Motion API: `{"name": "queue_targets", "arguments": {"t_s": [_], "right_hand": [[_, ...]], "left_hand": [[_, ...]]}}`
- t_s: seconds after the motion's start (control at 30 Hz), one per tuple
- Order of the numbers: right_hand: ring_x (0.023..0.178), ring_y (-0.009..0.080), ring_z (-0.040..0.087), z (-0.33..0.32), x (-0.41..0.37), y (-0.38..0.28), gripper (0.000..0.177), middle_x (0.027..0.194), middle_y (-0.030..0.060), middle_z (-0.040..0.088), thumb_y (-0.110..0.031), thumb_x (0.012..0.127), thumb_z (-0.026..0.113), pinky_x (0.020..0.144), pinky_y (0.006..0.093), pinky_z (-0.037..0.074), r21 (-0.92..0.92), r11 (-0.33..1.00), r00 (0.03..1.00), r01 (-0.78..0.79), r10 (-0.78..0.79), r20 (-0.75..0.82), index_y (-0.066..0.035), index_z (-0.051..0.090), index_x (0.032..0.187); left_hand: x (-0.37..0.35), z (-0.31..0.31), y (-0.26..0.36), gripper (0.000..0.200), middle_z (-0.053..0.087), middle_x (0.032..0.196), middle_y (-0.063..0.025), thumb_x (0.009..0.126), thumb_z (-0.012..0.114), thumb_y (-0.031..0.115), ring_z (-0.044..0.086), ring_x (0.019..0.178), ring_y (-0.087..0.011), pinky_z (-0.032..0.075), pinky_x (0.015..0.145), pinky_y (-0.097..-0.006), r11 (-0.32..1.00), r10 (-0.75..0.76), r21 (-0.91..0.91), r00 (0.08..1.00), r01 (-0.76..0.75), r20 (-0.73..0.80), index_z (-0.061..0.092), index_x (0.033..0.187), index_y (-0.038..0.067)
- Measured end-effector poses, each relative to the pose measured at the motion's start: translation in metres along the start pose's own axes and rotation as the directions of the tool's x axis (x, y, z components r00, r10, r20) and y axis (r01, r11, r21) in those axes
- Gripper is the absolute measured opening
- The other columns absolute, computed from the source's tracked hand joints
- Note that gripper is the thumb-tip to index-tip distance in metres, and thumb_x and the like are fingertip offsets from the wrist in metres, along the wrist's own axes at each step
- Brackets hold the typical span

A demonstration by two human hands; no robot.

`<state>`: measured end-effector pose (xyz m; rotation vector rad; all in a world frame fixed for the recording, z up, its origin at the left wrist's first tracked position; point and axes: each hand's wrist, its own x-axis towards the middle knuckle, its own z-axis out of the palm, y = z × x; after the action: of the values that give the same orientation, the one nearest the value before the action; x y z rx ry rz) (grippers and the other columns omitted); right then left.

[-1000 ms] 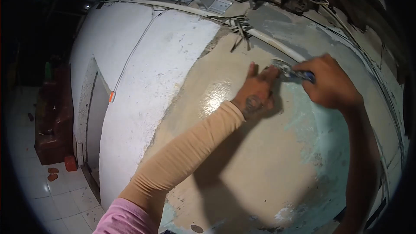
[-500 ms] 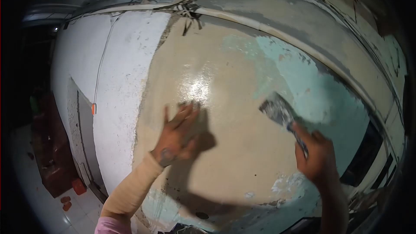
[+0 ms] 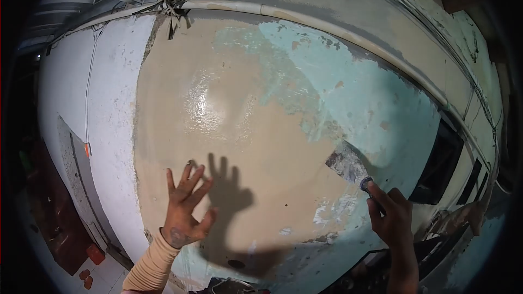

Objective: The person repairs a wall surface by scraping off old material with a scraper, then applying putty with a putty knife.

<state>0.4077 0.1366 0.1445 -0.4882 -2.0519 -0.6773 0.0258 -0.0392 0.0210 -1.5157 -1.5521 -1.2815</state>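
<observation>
My right hand [image 3: 391,215] is wrapped round the handle of a putty knife [image 3: 348,164]. Its wide, crusted blade points up and left, close over the line where beige filler meets turquoise paint. On the left, my left hand [image 3: 188,204] holds nothing; its fingers are spread, the fingertips near the wall, and its shadow falls to the right. The wall [image 3: 267,169] has a large smooth beige area with a wet shine in its upper left part. Peeling turquoise paint [image 3: 370,92] covers the right side, with flaking whitish patches [image 3: 335,210] lower down.
Left of the beige area is a white-painted strip [image 3: 111,103] with a hanging cable. A pipe [image 3: 321,22] and bundled wires [image 3: 173,4] run along the top. A dark opening [image 3: 437,160] lies at right. Dark items [image 3: 231,286] sit at the wall's foot; orange slippers [image 3: 86,279] lie on the floor.
The view has shifted right, so the wall appears further left. My left hand has spread its fingers wider. The putty knife is lower on the wall, at the turquoise paint's edge.
</observation>
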Motion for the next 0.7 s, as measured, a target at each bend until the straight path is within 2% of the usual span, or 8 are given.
{"name": "queue_targets", "arguments": {"t_s": [0.13,0.17,0.27,0.3,0.37,0.47,0.53,0.7], "right_hand": [[0.052,0.0267,0.055,-0.008,-0.003,0.024,0.043,0.07,0.0067,0.054,-0.011,0.081,0.078,0.047,0.0396,0.046,0.005,0.999,0.998,0.033,-0.033,0.046,-0.019,0.071,0.123],[0.052,0.0267,0.055,-0.01,-0.003,0.028,0.043,0.07,0.0065,0.054,-0.011,0.081,0.079,0.047,0.0395,0.047,-0.001,0.999,0.998,0.033,-0.033,0.058,-0.019,0.072,0.122],[0.052,0.0255,0.057,0.004,0.017,0.019,0.044,0.071,0.0061,0.055,-0.011,0.081,0.079,0.047,0.0388,0.048,0.02,0.987,0.987,0.16,-0.159,-0.031,-0.02,0.071,0.123],[0.053,0.0254,0.059,-0.001,0.025,0.008,0.045,0.073,0.0062,0.056,-0.011,0.08,0.079,0.048,0.039,0.05,-0.042,0.991,0.988,0.127,-0.123,0.089,-0.021,0.07,0.124],[0.053,0.0257,0.06,-0.016,0.026,0.013,0.045,0.073,0.0063,0.056,-0.011,0.081,0.079,0.047,0.0393,0.05,-0.047,0.989,0.985,0.138,-0.132,0.114,-0.021,0.07,0.124],[0.05,0.0266,0.057,-0.021,0.023,0.026,0.044,0.073,0.0065,0.055,-0.01,0.081,0.077,0.045,0.0395,0.049,-0.05,0.986,0.985,0.156,-0.152,0.086,-0.02,0.07,0.123],[0.049,0.0262,0.056,-0.021,0.018,0.029,0.043,0.072,0.0065,0.054,-0.01,0.082,0.076,0.045,0.0393,0.048,-0.084,0.981,0.982,0.175,-0.168,0.087,-0.019,0.07,0.123],[0.053,0.0246,0.057,-0.03,0.012,0.035,0.038,0.068,0.0074,0.054,-0.006,0.078,0.078,0.049,0.0392,0.045,-0.085,0.991,0.979,0.1,-0.082,0.187,-0.013,0.075,0.115]], "left_hand": [[0.001,0.004,0.005,0.061,0.044,0.156,-0.0162,0.076,0.071,0.018,0.03,0.15,-0.0442,-0.002,0.121,-0.0649,0.999,0.037,0.007,0.999,-0.037,-0.012,0.062,0.135,0.004],[-0.002,0.003,0.0,0.058,0.045,0.156,-0.0163,0.081,0.071,0.02,0.03,0.15,-0.0434,0.0,0.122,-0.0637,0.999,0.018,0.036,0.999,-0.017,-0.027,0.062,0.136,0.004],[0.005,0.026,0.009,0.06,0.046,0.155,-0.0156,0.079,0.071,0.021,0.029,0.15,-0.0439,-0.002,0.122,-0.0642,1.0,-0.02,-0.025,0.999,0.019,-0.043,0.063,0.136,0.004],[0.009,0.034,0.02,0.06,0.046,0.155,-0.0156,0.078,0.071,0.021,0.03,0.15,-0.0445,-0.001,0.121,-0.0654,1.0,0.03,0.005,1.0,-0.03,-0.002,0.063,0.135,0.004],[0.015,0.042,0.038,0.059,0.045,0.155,-0.0155,0.077,0.071,0.021,0.031,0.149,-0.0457,-0.001,0.12,-0.0679,0.99,0.119,0.071,0.991,-0.124,0.062,0.064,0.132,0.003],[-0.004,0.02,0.012,0.06,0.047,0.154,-0.0177,0.076,0.072,0.024,0.028,0.15,-0.0468,-0.002,0.122,-0.0645,0.994,0.028,0.107,0.998,-0.034,0.055,0.065,0.132,0.002],[-0.003,0.025,0.003,0.062,0.045,0.155,-0.0184,0.077,0.073,0.027,0.026,0.151,-0.0472,-0.002,0.122,-0.0634,0.996,-0.032,0.079,0.998,0.035,-0.046,0.065,0.132,0.001],[0.019,0.074,0.076,0.065,0.045,0.156,-0.0168,0.074,0.074,0.027,0.028,0.15,-0.0464,-0.004,0.121,-0.0651,0.978,0.205,-0.045,0.977,-0.203,0.055,0.064,0.136,0.009]]}}
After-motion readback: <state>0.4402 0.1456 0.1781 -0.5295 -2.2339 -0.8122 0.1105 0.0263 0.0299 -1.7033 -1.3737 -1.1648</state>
